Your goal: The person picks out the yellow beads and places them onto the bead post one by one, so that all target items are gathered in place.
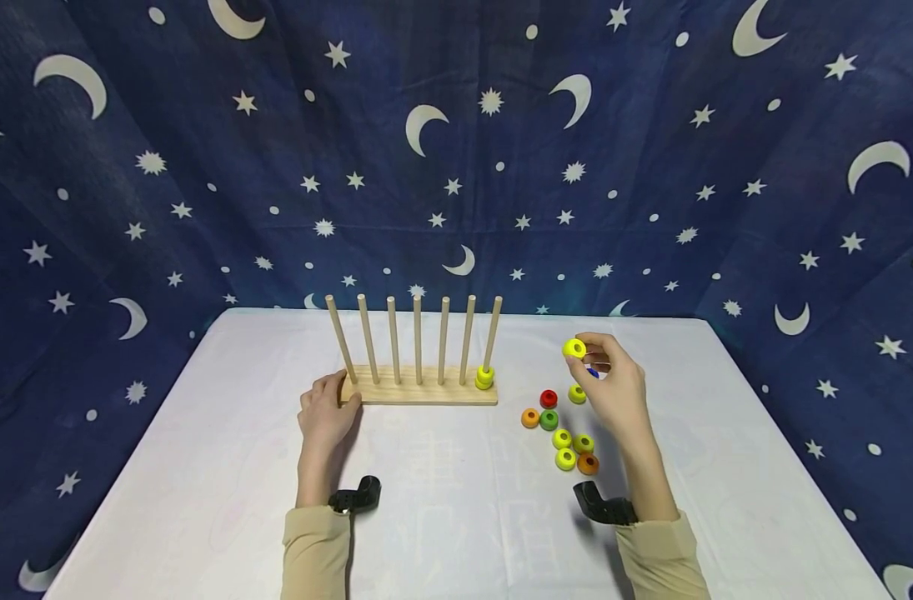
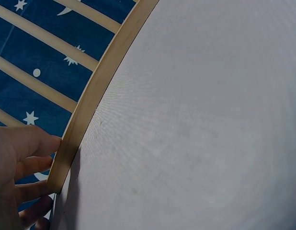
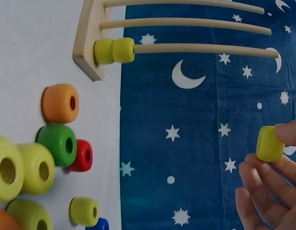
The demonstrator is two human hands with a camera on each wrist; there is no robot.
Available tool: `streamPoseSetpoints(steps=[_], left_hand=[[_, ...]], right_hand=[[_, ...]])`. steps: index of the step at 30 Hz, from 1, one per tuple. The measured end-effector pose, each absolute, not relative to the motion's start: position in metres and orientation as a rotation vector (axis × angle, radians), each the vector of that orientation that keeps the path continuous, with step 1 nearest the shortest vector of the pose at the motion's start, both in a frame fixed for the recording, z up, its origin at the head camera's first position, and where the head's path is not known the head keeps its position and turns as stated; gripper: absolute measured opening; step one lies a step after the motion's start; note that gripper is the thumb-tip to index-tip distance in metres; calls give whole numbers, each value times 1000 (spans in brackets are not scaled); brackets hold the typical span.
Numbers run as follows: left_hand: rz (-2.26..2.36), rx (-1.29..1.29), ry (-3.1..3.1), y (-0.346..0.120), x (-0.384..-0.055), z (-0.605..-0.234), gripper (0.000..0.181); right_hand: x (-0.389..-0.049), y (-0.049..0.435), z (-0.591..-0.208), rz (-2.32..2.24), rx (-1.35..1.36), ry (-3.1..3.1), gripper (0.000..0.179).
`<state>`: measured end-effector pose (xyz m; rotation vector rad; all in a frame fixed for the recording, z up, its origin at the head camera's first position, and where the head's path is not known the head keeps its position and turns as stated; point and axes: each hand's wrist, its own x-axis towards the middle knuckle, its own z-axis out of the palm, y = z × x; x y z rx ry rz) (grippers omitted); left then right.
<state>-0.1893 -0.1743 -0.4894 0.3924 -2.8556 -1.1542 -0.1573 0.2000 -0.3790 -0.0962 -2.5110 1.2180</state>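
Observation:
A yellow bead (image 1: 574, 348) is pinched between the thumb and fingers of my right hand (image 1: 614, 383), raised above the right side of the table. In the right wrist view that yellow bead (image 3: 270, 143) shows its smooth side. My left hand (image 1: 328, 412) grips the left end of a wooden peg rack (image 1: 426, 397), thumb on the near edge. Several upright pegs (image 1: 418, 342) stand in a row on the base. Two yellow beads (image 1: 484, 377) are stacked at the foot of the rightmost peg. In the left wrist view, the fingers hold the end of the base (image 2: 66, 158).
Loose beads lie right of the rack: a red bead (image 1: 549, 399), a green bead (image 1: 549, 420), an orange bead (image 1: 530, 418), another orange bead (image 1: 588, 463) and several yellow ones (image 1: 565, 459). A blue bead (image 3: 101, 224) is partly hidden. A starry cloth (image 1: 456, 167) hangs behind the white table (image 1: 441, 517).

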Motion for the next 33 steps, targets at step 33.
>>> streamPoseSetpoints(steps=[33], left_hand=[[-1150,388,-2829,-173,-189,-491,57]], right_hand=[[-188,158,-342,1264,231,-2366,35]])
